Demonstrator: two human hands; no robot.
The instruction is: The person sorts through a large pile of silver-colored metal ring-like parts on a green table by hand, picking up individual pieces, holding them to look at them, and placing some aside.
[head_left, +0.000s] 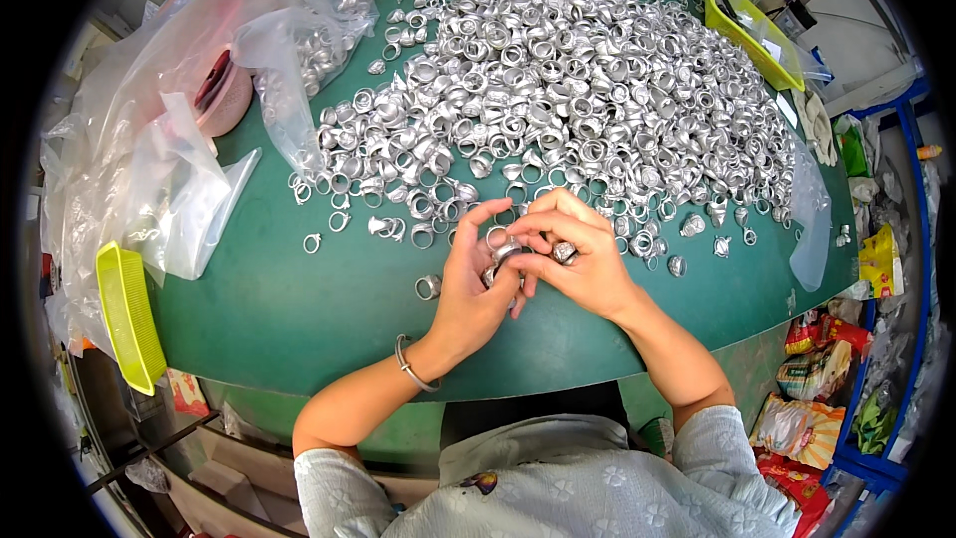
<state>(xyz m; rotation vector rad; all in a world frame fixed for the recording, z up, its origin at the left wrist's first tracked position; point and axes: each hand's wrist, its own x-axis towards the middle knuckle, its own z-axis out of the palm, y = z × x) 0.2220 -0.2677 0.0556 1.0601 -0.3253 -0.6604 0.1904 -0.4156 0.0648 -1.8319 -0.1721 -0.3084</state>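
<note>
Green tabletop (249,324): far left, a translucent plastic bag (261,52) contains silver metal rings (321,50); near, left hand (472,291) and right hand (590,264) grip more rings (507,251) in curled fingers.

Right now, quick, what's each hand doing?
Left hand: closed, holding silver rings.
Right hand: closed, holding another silver ring.

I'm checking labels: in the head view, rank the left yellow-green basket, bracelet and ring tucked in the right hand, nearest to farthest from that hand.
1. Tucked ring: held in the right hand.
2. Bracelet: on the left wrist.
3. Yellow-green basket: at the left edge of the table.
</note>
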